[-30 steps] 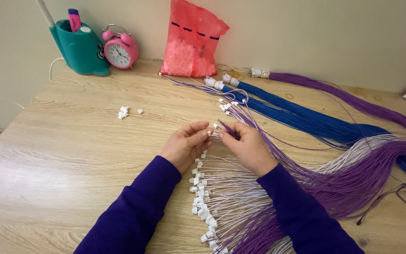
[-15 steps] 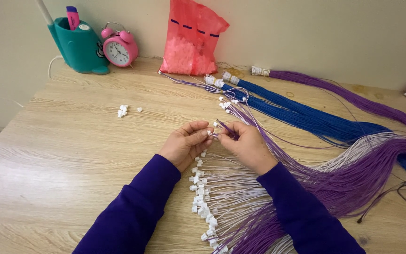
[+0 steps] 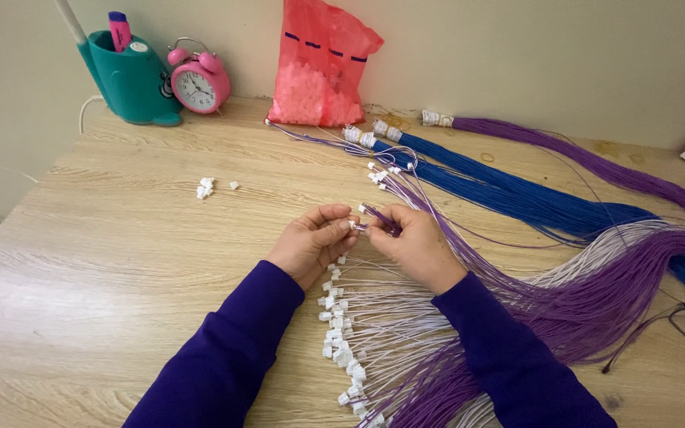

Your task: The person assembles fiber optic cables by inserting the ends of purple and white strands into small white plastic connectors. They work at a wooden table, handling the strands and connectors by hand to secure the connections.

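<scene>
My left hand [image 3: 311, 242] pinches a small white plastic connector [image 3: 353, 226] between thumb and fingertips. My right hand [image 3: 414, 242] grips thin purple wires [image 3: 380, 219] whose ends meet that connector, so the two hands touch at the fingertips. Under my wrists lies a fan of white and purple wires with white connectors fitted [image 3: 341, 333]. Both arms wear dark purple sleeves. A few loose white connectors [image 3: 206, 188] sit on the wooden table [image 3: 105, 277], up and to the left of my left hand.
At the back stand a pink bag of white connectors [image 3: 319, 67], a pink alarm clock [image 3: 198, 83] and a teal pen holder [image 3: 130, 75]. Blue wire bundles [image 3: 517, 194] and purple wire bundles [image 3: 596, 162] spread across the right side. A black cable [image 3: 675, 325] lies far right.
Both hands have stayed together at the same spot, with only small finger movement at the connector. The view has shifted slightly.
</scene>
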